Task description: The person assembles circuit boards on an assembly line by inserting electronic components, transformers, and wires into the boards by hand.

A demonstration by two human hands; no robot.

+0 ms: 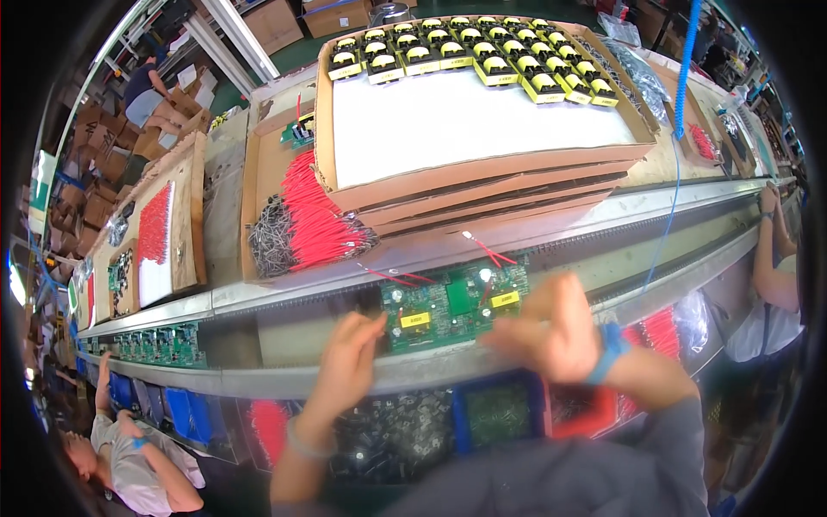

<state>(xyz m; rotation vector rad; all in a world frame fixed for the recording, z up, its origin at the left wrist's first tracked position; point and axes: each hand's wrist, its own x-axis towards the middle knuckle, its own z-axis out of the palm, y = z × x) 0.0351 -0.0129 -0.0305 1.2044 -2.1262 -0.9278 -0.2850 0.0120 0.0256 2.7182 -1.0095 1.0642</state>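
A green circuit board (pixel 452 302) with two yellow parts and red wires lies on the conveyor rail in front of me. My left hand (pixel 349 362) rests at the board's lower left corner, fingers touching its edge. Over the board's lower right corner my right hand (pixel 551 332) is blurred, fingers bent; a blue band sits on that wrist. Whether either hand holds a part I cannot tell. Loose red wires (pixel 487 252) lie just beyond the board.
Stacked cardboard trays (pixel 482 168) hold yellow transformers (pixel 482 56). A bundle of red wires (pixel 314 220) lies to the left. More green boards (pixel 159 345) wait on the rail at left. Bins of small parts (pixel 495 414) sit below. Other workers stand at both sides.
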